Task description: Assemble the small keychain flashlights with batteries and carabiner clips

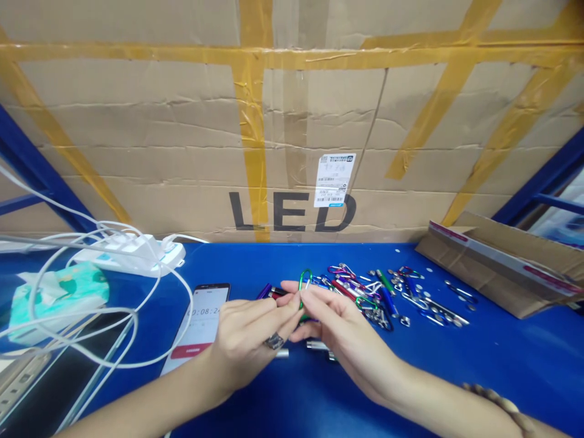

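Both hands meet over the blue table (479,359). My left hand (249,337) and my right hand (335,325) pinch a green carabiner (305,285) between their fingertips, its loop sticking up above the fingers. A ring shows on a left finger. Just behind and to the right lies a pile of coloured carabiners and small keychain flashlights (374,292). A silver cylinder (317,345) lies on the table under my right hand.
A phone (201,322) showing a timer lies left of my hands. A white power strip (132,255) with cables, a tissue pack (59,295) and a dark device sit at far left. An open cardboard box (502,261) is at right; a taped carton (292,121) marked LED stands behind.
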A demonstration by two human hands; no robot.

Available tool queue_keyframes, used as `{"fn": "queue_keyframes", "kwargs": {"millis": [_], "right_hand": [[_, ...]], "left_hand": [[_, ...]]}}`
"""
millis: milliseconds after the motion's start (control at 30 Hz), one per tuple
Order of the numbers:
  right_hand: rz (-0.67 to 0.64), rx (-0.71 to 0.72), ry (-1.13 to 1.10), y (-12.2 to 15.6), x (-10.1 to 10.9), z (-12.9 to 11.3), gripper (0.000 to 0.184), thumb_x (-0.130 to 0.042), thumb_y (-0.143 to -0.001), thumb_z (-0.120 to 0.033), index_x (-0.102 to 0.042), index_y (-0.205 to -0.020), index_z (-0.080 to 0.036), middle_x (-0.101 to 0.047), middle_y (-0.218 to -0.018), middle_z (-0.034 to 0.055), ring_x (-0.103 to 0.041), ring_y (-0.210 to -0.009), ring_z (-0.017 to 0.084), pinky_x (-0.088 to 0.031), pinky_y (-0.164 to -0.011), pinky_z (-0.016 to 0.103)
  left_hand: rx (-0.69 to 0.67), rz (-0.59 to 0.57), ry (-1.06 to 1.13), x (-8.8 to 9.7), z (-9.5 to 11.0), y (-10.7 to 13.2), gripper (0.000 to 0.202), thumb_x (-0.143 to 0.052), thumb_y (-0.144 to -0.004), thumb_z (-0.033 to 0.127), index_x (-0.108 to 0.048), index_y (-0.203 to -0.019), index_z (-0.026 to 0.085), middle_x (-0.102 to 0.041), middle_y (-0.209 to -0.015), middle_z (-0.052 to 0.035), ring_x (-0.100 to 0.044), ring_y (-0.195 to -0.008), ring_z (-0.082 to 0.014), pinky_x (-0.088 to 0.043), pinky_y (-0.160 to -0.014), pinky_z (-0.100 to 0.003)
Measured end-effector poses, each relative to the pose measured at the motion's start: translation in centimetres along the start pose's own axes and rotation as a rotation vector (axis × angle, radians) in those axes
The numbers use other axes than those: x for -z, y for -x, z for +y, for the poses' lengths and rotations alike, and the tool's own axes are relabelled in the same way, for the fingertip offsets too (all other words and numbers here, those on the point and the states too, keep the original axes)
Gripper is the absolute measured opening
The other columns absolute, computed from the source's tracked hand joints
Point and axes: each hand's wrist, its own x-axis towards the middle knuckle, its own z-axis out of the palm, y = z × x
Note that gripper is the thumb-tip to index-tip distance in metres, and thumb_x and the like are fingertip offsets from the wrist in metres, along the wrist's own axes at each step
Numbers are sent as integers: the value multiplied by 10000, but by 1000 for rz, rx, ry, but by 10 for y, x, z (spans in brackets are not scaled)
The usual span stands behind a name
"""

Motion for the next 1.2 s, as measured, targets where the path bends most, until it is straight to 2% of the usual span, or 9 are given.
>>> {"fn": "queue_keyframes", "kwargs": {"millis": [67, 200, 333, 400, 533, 733, 933, 1100, 1200], "right_hand": [[15, 67, 100, -4, 4, -2, 253, -615, -825, -358, -702, -994, -191, -690, -779, 26, -640, -691, 100, -533, -666, 218], [63, 224, 287, -13, 18, -7, 244, -576, -844, -367, -731, -926, -198, -699, -789, 32, -646, -657, 114, -563, -671, 265], [25, 389, 511, -17, 31, -15, 198, -586, -842, -288, -720, -979, -239, -661, -754, 10, -634, -676, 110, -571, -678, 260], [-36, 410, 580, -16, 33, -19, 209, -598, -830, -243, -709, -1007, -256, -640, -783, 5, -625, -659, 90, -569, -642, 224], [-88, 392, 596, -14, 30, -24, 186, -609, -812, -201, -727, -949, -247, -645, -795, 3, -606, -592, 59, -566, -589, 182], [-83, 290, 462, -16, 31, -21, 125, -636, -799, -221, -731, -877, -199, -688, -759, 11, -637, -650, 71, -568, -610, 163], [-189, 153, 500, -16, 33, -19, 328, -567, -857, -284, -605, -1176, -219, -658, -784, 6, -626, -634, 70, -567, -585, 193], [-265, 80, 650, -14, 33, -24, 245, -536, -873, -279, -683, -1030, -162, -598, -710, -4, -608, -611, 76, -532, -606, 215], [-268, 148, 746, -13, 33, -26, 228, -507, -890, -258, -696, -932, -136, -586, -696, 3, -579, -624, 89, -492, -596, 222]], "left_hand": [[14, -3, 26, -2, -2, 1, 88, -605, -828, 88, -669, -783, 129, -730, -632, -23, -632, -469, -88, -494, -464, -165], [51, -62, 83, 0, -3, -5, 102, -604, -848, 171, -695, -813, 141, -668, -521, 29, -516, -368, -48, -414, -388, -144], [339, -41, 86, 6, -6, -12, 210, -648, -814, 231, -681, -995, 128, -562, -439, 74, -440, -340, -58, -415, -387, -158], [412, -54, 115, 8, -8, -13, 211, -656, -804, 216, -690, -1002, 151, -629, -495, 53, -512, -382, -75, -446, -413, -164], [339, -89, 177, 11, -15, -11, 72, -660, -793, 138, -721, -789, 175, -745, -687, 4, -648, -547, -100, -508, -531, -162], [81, -147, 83, 15, -26, -5, 136, -637, -803, 86, -689, -911, 151, -683, -605, 8, -533, -439, -69, -414, -441, -169], [21, -158, 69, 15, -29, -1, 189, -574, -818, 28, -668, -927, 152, -645, -588, 29, -505, -451, -56, -375, -454, -163], [-51, -203, 50, 15, -27, 0, 217, -522, -835, 10, -664, -954, 122, -577, -528, 42, -455, -428, -63, -337, -442, -185], [-86, -200, 49, 14, -24, -1, 190, -514, -843, 16, -666, -938, 81, -577, -531, 26, -450, -429, -67, -331, -447, -199]]}}
